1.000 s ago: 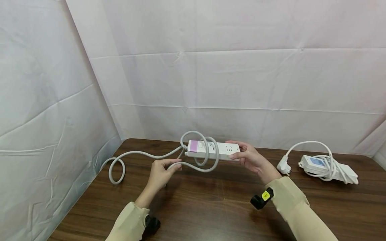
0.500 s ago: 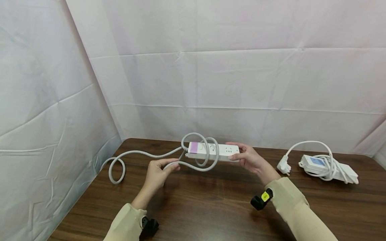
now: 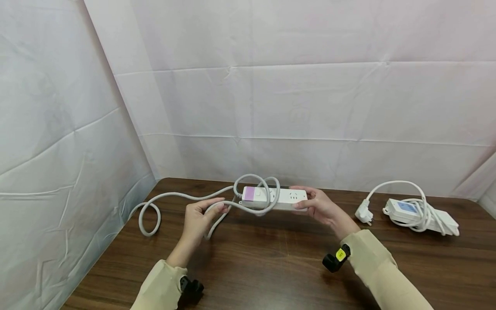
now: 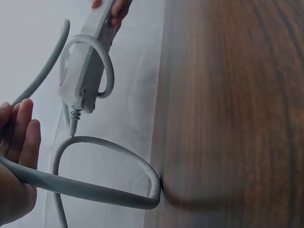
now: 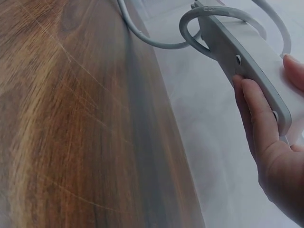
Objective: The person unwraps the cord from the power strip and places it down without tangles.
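Note:
A white power strip (image 3: 286, 197) with a lilac end panel is held up above the table by my right hand (image 3: 319, 209), thumb on its front edge and fingers behind and beneath. In the right wrist view those fingers (image 5: 259, 111) lie along the strip's underside. Its thick grey-white cord (image 3: 248, 210) loops round the strip's left half. My left hand (image 3: 199, 219) pinches that cord between thumb and fingers, left of the strip. In the left wrist view, a slack bend of cord (image 4: 104, 192) hangs below the left hand (image 4: 19, 161).
The cord's far part (image 3: 182, 194) runs left and curls near the table's left edge. At the right lies another white power strip (image 3: 441, 219), its cord wound round it and its plug (image 3: 364, 212) beside it. White cloth (image 3: 294, 103) hangs behind the brown table (image 3: 279, 275).
My left hand has shifted slightly left and up, drawing the cord with it. The loop's lower part has risen against the strip, which has sunk a little. A bend of cord now hangs below the left hand.

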### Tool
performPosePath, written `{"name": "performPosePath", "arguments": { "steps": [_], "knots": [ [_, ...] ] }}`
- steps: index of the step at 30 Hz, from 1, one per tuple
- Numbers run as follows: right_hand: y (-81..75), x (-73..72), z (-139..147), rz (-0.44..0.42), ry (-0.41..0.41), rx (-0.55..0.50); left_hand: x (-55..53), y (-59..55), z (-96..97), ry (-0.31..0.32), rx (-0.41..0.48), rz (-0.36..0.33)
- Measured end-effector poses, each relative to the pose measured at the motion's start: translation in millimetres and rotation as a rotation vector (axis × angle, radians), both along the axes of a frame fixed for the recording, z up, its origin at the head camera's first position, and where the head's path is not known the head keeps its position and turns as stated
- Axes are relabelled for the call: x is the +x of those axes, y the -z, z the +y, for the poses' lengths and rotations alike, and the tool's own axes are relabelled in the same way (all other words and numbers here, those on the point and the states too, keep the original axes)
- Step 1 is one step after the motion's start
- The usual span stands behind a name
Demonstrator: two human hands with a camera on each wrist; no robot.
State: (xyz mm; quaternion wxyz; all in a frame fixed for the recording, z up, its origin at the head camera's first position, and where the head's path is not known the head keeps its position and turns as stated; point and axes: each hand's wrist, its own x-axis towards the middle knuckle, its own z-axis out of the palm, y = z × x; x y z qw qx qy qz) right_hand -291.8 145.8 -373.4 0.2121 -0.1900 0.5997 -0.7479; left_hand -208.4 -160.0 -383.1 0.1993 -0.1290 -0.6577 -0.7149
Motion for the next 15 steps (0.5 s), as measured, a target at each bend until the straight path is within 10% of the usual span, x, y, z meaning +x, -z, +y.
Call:
{"name": "performPosePath", "arguments": {
  "steps": [15],
  "knots": [
    [5.2,-0.1,0.2,-0.018,-0.005,-0.004,-6.2,-5.9,-1.2,-0.037,0.162,0.013]
  ]
}}
